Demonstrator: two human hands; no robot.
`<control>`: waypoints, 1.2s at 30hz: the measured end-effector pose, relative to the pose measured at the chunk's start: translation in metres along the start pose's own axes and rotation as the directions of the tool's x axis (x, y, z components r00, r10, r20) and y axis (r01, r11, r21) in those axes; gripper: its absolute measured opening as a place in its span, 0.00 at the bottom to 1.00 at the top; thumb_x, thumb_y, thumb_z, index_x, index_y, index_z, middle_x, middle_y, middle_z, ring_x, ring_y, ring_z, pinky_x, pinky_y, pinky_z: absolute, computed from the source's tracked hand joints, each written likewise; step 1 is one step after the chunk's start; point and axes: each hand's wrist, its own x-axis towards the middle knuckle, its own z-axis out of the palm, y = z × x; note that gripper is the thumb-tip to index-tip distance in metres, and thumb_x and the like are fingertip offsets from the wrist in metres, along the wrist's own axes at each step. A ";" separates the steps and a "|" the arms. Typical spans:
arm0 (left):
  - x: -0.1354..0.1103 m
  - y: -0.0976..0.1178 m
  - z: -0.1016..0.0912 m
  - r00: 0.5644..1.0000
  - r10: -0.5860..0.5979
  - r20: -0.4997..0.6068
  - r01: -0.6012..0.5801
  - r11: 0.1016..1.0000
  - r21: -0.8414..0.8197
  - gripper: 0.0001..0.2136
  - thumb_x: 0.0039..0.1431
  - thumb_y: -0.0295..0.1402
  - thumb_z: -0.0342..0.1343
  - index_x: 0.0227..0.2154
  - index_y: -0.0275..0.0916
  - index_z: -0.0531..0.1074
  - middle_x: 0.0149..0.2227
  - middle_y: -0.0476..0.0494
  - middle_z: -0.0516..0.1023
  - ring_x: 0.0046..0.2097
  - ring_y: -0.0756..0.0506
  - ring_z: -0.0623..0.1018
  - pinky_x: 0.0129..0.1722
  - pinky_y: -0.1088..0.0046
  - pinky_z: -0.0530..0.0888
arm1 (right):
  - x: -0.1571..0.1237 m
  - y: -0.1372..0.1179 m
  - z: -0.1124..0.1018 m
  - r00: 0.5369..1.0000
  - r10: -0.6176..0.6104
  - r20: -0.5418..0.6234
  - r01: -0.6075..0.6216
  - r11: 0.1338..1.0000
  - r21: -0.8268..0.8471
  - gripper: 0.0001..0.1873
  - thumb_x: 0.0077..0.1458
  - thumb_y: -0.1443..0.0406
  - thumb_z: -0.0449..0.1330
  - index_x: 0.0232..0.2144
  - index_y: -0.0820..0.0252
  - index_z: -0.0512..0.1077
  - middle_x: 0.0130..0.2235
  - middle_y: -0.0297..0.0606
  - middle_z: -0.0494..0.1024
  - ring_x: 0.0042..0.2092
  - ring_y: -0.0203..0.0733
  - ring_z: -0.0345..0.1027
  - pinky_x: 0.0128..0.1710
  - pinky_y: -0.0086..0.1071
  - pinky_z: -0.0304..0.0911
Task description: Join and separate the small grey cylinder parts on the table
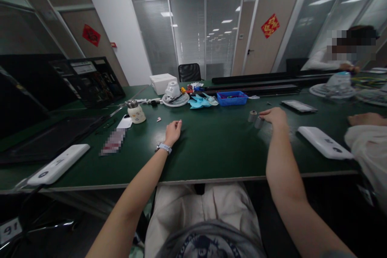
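Note:
My right hand (275,116) reaches over the green table, its fingertips closed on the top of a small grey metal cylinder (259,123). A second grey cylinder (252,116) with a knob on top stands upright just left of it. My left hand (173,132), with a watch (164,148) on the wrist, rests on the table with curled fingers pressed together. Whatever those fingers may hold is too small to make out. A little pinkish-white piece (159,119) lies to the left of this hand.
Behind my hands are a white fan part (175,100), light-blue fan blades (199,102) and a blue basket (232,98). A cream jar (137,113) stands left. White oblong devices lie left (59,164) and right (325,143). Other people sit at the right.

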 end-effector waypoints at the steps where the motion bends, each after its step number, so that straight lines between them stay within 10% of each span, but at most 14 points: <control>1: 0.000 -0.001 0.000 1.000 0.001 -0.004 -0.001 1.000 0.002 0.19 0.65 0.44 0.44 0.41 0.36 0.75 0.38 0.37 0.80 0.40 0.42 0.77 0.42 0.67 0.69 | 0.001 0.001 0.001 1.000 -0.008 -0.011 0.008 1.000 0.010 0.11 0.45 0.66 0.67 0.36 0.55 0.82 0.41 0.44 0.80 0.34 0.42 0.70 0.35 0.34 0.61; 29: 0.000 -0.004 0.004 1.000 0.009 -0.009 -0.009 1.000 0.015 0.19 0.65 0.45 0.45 0.41 0.37 0.76 0.37 0.38 0.80 0.39 0.43 0.76 0.41 0.67 0.69 | -0.002 -0.007 0.005 1.000 0.006 0.011 -0.005 0.999 -0.040 0.21 0.49 0.56 0.65 0.47 0.52 0.78 0.48 0.48 0.76 0.46 0.52 0.71 0.44 0.39 0.62; 36: 0.001 -0.005 0.004 1.000 0.004 0.004 -0.004 1.000 -0.003 0.19 0.65 0.45 0.45 0.42 0.37 0.75 0.38 0.37 0.79 0.40 0.42 0.76 0.41 0.67 0.69 | 0.009 -0.013 0.033 0.990 -0.033 -0.137 0.020 0.995 -0.095 0.33 0.47 0.47 0.64 0.53 0.55 0.72 0.47 0.47 0.76 0.52 0.54 0.66 0.59 0.53 0.43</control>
